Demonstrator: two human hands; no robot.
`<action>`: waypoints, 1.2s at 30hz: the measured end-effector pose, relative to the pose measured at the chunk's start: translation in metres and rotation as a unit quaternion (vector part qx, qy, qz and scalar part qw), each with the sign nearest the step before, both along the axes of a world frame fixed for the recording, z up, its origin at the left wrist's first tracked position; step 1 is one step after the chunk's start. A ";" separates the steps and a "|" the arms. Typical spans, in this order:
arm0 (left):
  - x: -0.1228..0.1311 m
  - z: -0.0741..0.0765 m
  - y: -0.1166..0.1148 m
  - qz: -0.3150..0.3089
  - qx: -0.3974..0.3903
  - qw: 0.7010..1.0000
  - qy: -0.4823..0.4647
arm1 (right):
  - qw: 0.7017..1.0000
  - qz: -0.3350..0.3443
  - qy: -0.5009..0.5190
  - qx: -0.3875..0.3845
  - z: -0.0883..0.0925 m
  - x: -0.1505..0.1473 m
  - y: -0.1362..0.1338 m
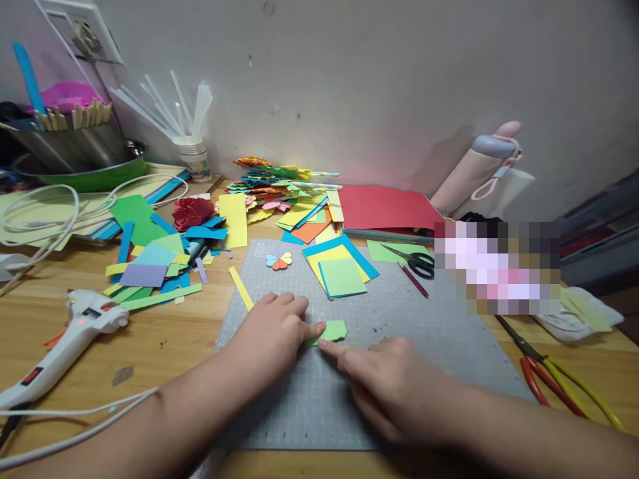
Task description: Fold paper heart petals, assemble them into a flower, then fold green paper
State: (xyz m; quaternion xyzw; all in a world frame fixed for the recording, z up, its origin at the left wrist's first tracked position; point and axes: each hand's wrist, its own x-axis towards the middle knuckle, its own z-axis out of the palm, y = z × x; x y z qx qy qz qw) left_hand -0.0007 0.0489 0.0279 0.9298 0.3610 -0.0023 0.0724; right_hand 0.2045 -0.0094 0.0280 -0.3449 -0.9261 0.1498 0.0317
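A small light green piece of paper [335, 330] lies on the grey cutting mat [429, 399], its right end angled. My left hand [279, 329] holds it down from the left, one fingertip pressing its upper side and the other fingers bent. From the right, my right hand [384, 372] sets its outstretched index fingertip on the paper's lower edge; its other fingers are curled under. The paper's left end is partly covered by my fingers. Just beyond are a small multicoloured paper flower [278, 260] and a stack of green, yellow and blue paper squares [343, 276].
Black scissors [422, 264] and a dark red pencil [413, 279] lie at the mat's upper right. Red-and-yellow-handled pliers [536, 362] rest at right. A white glue gun [74, 342] with cables and coloured paper scraps [144, 275] occupy the left. A red folder [384, 207] sits behind.
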 end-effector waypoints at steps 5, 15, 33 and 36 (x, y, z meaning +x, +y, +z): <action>0.000 0.000 0.001 0.002 0.001 1.000 0.009 | 0.997 -0.062 0.011 -0.050 -0.007 0.006 -0.003; 0.001 0.000 0.000 0.000 0.011 1.000 0.016 | 0.964 -0.225 0.045 -0.137 -0.009 0.002 0.004; 0.002 0.003 -0.004 0.041 -0.036 0.997 -0.049 | 0.938 -0.269 0.145 -0.164 -0.005 0.017 0.012; 0.003 0.005 -0.005 0.045 -0.055 0.994 -0.081 | 0.957 -0.235 0.146 -0.088 -0.003 0.009 0.017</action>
